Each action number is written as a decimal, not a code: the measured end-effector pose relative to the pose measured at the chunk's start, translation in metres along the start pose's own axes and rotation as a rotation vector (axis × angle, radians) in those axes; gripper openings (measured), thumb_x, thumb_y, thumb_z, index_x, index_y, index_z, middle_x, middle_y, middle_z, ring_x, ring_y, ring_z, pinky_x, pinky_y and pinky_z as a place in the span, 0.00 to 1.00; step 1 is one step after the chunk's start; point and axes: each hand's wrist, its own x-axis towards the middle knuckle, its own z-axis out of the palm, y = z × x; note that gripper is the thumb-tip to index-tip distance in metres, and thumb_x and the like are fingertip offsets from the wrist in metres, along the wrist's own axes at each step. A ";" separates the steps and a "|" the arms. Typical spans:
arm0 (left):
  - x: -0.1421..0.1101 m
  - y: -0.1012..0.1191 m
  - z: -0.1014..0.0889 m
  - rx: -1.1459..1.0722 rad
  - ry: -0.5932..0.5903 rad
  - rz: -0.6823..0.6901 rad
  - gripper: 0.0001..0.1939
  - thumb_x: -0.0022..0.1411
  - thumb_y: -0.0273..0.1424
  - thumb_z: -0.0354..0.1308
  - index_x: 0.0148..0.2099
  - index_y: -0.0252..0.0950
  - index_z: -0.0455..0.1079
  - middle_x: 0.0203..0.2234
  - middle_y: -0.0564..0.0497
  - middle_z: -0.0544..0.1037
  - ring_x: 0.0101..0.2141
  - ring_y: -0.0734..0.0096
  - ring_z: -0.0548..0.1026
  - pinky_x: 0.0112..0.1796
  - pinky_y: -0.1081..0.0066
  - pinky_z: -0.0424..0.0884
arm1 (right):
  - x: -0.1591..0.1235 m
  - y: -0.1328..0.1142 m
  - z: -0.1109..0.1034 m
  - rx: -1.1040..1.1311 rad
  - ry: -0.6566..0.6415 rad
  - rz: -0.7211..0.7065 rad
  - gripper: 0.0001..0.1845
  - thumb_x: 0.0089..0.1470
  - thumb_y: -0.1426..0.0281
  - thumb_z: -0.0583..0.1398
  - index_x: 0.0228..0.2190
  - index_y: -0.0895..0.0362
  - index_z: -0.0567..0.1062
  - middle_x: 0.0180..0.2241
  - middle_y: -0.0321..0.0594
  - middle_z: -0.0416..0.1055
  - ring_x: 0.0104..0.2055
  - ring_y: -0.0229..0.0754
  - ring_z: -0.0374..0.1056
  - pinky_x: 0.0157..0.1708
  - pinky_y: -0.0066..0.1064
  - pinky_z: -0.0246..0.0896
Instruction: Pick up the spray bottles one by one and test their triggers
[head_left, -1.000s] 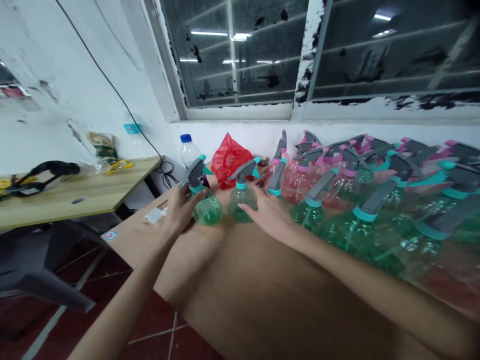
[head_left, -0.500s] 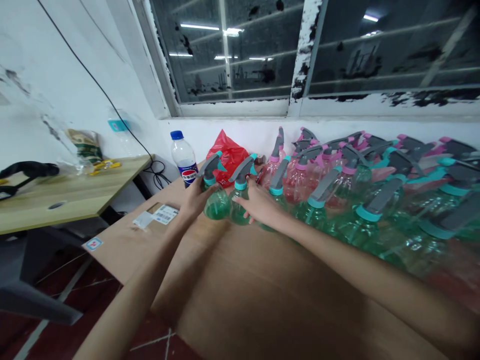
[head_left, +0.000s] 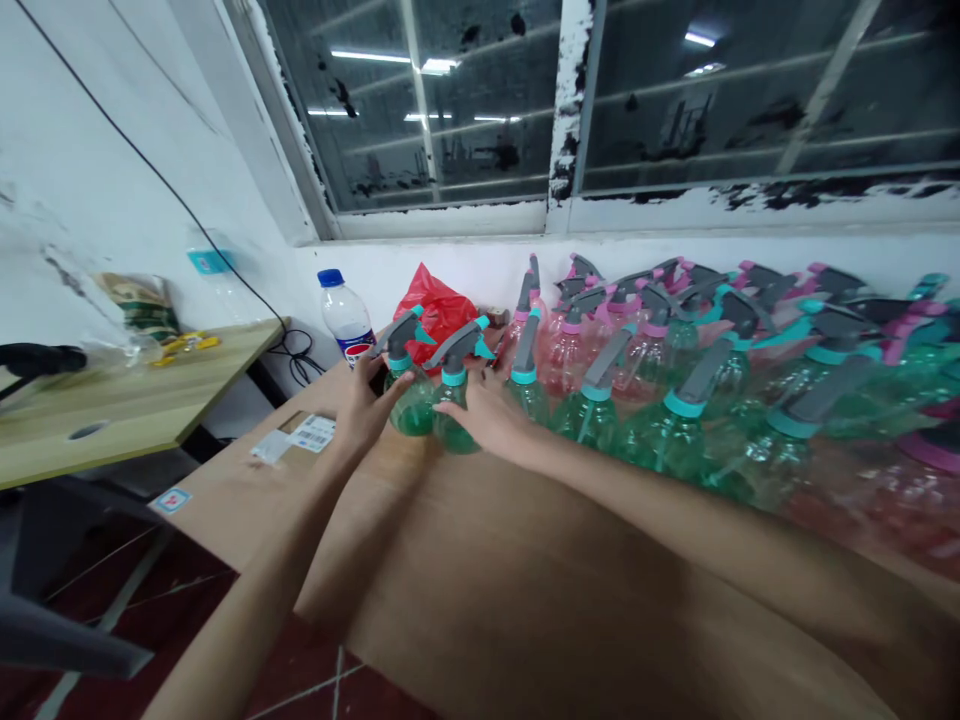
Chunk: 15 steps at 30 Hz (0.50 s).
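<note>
Seen in the head view, two hands close on a pair of green spray bottles standing upright, side by side, on a brown tabletop (head_left: 450,560) beneath a paint-chipped window. The left hand (head_left: 362,410) has its grip part-open to the width of the left bottle (head_left: 412,408), thumb across the shoulder near the teal collar, fingers partly hidden along the far side. The right hand (head_left: 499,415) curves its grip around the right bottle (head_left: 450,434), thumb across the front, fingers beside the neck; how firmly either presses cannot be told.

Both bottles look light, thin-walled and smooth, likely to slide in damp fingers and to dent under a hard squeeze. The round shoulder just below the collar seems the surest hold; the grey spray head looks stiff but top-heavy, its trigger apt to snag or give. Whether liquid adds weight is unclear.

A red bag (head_left: 439,305) sits behind the pair, a blue-capped bottle (head_left: 345,312) near the left hand, and green bottles (head_left: 586,422) crowd beyond the right.
</note>
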 end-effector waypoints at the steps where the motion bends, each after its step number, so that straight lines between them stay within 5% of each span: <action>1: -0.003 0.003 -0.003 0.021 0.036 -0.010 0.24 0.53 0.38 0.61 0.51 0.36 0.60 0.50 0.41 0.70 0.53 0.54 0.66 0.52 0.55 0.60 | -0.003 -0.002 -0.001 -0.009 -0.002 -0.006 0.32 0.52 0.60 0.59 0.50 0.73 0.63 0.49 0.64 0.62 0.55 0.59 0.55 0.47 0.43 0.58; 8: -0.036 0.041 -0.017 0.034 0.165 -0.090 0.22 0.56 0.40 0.58 0.50 0.36 0.62 0.48 0.41 0.70 0.52 0.54 0.67 0.51 0.54 0.62 | -0.032 -0.010 -0.014 -0.021 -0.047 -0.056 0.31 0.54 0.57 0.56 0.49 0.70 0.63 0.48 0.61 0.64 0.49 0.55 0.63 0.40 0.41 0.63; 15: -0.117 0.088 -0.022 -0.172 -0.098 -0.079 0.19 0.57 0.51 0.48 0.43 0.49 0.71 0.43 0.51 0.77 0.47 0.50 0.72 0.45 0.52 0.70 | -0.125 -0.011 -0.045 0.068 -0.125 -0.230 0.37 0.48 0.49 0.57 0.51 0.63 0.63 0.49 0.56 0.65 0.46 0.57 0.66 0.40 0.47 0.64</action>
